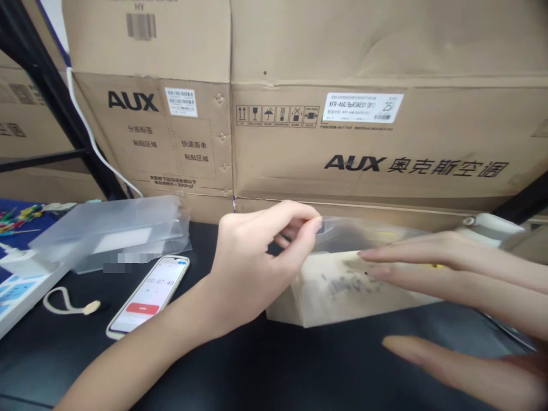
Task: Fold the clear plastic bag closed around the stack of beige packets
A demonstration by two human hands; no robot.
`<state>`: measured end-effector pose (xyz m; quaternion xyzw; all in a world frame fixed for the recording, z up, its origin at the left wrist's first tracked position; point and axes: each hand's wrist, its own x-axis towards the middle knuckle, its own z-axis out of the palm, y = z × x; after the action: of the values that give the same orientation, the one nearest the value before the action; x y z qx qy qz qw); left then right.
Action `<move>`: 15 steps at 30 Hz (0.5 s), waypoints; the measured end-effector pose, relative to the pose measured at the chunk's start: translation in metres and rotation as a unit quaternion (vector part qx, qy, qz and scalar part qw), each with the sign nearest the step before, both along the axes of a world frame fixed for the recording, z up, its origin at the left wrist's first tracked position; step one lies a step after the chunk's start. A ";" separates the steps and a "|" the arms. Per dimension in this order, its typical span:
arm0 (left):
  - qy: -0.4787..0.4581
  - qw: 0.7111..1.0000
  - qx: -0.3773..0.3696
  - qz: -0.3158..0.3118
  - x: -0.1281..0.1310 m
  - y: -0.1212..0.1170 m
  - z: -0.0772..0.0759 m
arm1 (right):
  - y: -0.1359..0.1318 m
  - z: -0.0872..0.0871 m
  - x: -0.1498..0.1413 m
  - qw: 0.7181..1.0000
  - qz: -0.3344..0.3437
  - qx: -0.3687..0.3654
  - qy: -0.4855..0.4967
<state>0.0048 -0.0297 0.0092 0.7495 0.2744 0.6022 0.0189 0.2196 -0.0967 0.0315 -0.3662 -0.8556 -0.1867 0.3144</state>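
My left hand pinches the edge of a clear plastic bag between thumb and fingers. The bag covers a pale cream box lying on the black table. My right hand comes in from the right with its fingers stretched flat along the top of the box; its thumb is spread out low, near the table. The box has faint dark print on its side, too blurred to read.
A phone showing a running timer lies left of my left arm. Behind it is a stack of frosted plastic bags. A beige strap and a white box are at the left edge. Large AUX cartons wall off the back.
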 end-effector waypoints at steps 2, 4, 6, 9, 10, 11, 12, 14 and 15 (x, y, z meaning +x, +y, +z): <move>-0.001 1.000 -0.008 -0.009 0.001 0.002 0.000 | 0.006 -0.003 0.002 0.999 -0.003 -0.036 -0.040; -0.002 1.000 -0.013 -0.018 0.001 0.003 0.000 | 0.015 -0.006 0.006 0.999 -0.004 -0.021 -0.027; -0.001 1.000 -0.015 -0.023 0.001 0.004 0.000 | 0.025 -0.008 0.011 1.000 0.006 -0.011 -0.023; 0.001 0.999 -0.032 -0.042 0.001 0.007 -0.001 | 0.036 -0.009 0.014 0.999 0.022 -0.023 -0.021; 0.002 0.997 -0.045 -0.057 0.000 0.009 -0.001 | 0.038 -0.009 0.013 0.999 0.023 -0.029 -0.011; 0.004 0.995 -0.062 -0.075 -0.001 0.010 -0.001 | 0.040 -0.009 0.012 0.999 0.021 -0.037 0.001; 0.007 0.992 -0.080 -0.097 -0.002 0.012 -0.001 | 0.041 -0.008 0.010 0.999 0.019 -0.047 0.012; 0.016 0.983 -0.116 -0.139 -0.005 0.014 0.000 | 0.043 -0.008 0.007 0.997 0.015 -0.072 0.026; 0.020 0.979 -0.130 -0.156 -0.006 0.016 0.001 | 0.044 -0.007 0.006 0.996 0.014 -0.082 0.029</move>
<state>-0.0012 -0.0141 0.0103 0.7861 0.2304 0.5359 0.2042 0.2253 -0.0529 0.0242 -0.3844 -0.8635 -0.1008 0.3106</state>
